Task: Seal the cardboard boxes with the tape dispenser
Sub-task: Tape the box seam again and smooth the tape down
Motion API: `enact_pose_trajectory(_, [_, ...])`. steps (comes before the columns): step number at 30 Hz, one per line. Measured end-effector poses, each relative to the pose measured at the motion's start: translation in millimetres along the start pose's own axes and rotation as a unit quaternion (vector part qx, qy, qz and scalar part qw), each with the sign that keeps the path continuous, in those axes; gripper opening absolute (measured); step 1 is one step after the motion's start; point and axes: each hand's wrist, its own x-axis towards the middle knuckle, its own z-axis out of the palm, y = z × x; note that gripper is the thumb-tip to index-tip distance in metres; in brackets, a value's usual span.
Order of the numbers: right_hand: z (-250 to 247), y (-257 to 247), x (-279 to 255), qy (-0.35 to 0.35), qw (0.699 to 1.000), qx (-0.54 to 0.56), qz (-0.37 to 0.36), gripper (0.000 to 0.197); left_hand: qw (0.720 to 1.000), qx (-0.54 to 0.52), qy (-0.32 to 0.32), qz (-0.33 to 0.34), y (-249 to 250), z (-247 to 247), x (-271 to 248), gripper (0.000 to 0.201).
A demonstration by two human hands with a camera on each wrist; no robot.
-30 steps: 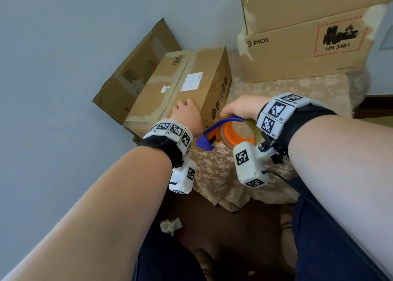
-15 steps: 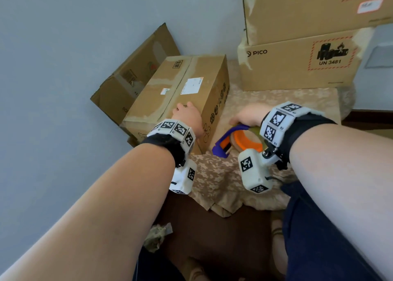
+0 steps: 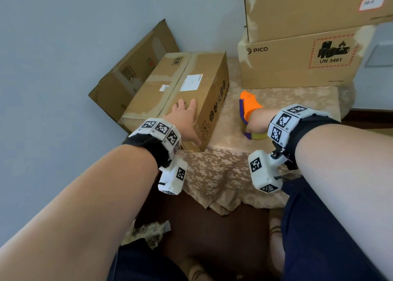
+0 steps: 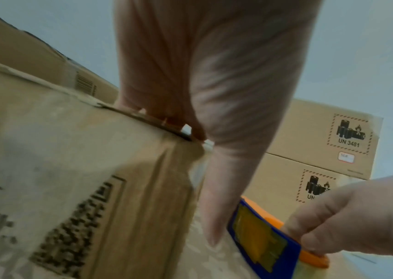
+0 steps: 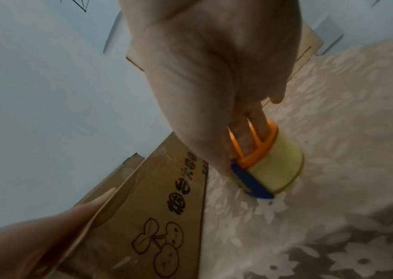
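Note:
A taped brown cardboard box (image 3: pixel 180 89) lies on a flowered cloth. My left hand (image 3: pixel 185 121) lies on its near top corner, fingers spread flat and thumb down the side (image 4: pixel 212 217). To the right, my right hand (image 3: pixel 257 123) grips an orange and blue tape dispenser (image 3: pixel 247 108) with a yellowish roll (image 5: pixel 276 169). The fingers pass through the orange core (image 5: pixel 260 137). The dispenser stands on the cloth beside the box (image 5: pixel 166 217), apart from it.
Two large boxes (image 3: pixel 297 63), the lower marked PICO, are stacked at the back right. A flattened carton (image 3: pixel 131 72) leans on the grey wall behind. The cloth's front edge (image 3: pixel 223 204) hangs over dark floor, where crumpled paper (image 3: pixel 148 231) lies.
My right hand has swung the dispenser away from the box's near end, rightward and forward, down onto the cloth with its orange part now upward. My left hand has stayed on the box.

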Motion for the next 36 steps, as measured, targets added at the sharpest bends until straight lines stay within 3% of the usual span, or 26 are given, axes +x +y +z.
enact_pose_trajectory(2, [-3,-5,-9,-0.014,0.999,-0.024,0.016,0.010,0.999,0.020,-0.021,0.034,-11,-4,-8,0.134])
enact_pose_trajectory(4, [-10,-10,-13,0.008,1.000,-0.020,0.017,0.027,0.997,0.044,-0.015,0.054,-22,-6,-12,0.128])
enact_pose_trajectory(8, [-23,-19,-30,0.074,0.996,0.025,-0.049,0.020,0.994,0.041,0.045,0.089,-27,-6,-15,0.093])
enact_pose_trajectory(14, [-23,-25,-41,0.110,0.983,0.096,-0.111,0.028,0.992,0.044,0.062,0.105,-11,-14,-15,0.076])
enact_pose_trajectory(20, [-23,-36,-48,0.132,0.976,0.077,-0.158,0.047,0.977,-0.006,0.157,0.147,12,-16,-16,0.026])
enact_pose_trajectory(23, [-19,-41,-46,0.125,0.975,0.015,-0.184,0.058,0.966,-0.052,0.202,0.152,15,-11,-15,0.028])
enact_pose_trajectory(28, [-17,-42,-48,0.129,0.965,-0.060,-0.221,0.058,0.957,-0.081,0.229,0.161,13,-5,-14,0.024])
enact_pose_trajectory(36, [-22,-48,-55,0.073,0.968,-0.137,-0.199,0.070,0.948,-0.076,0.232,0.203,20,-6,-17,0.024])
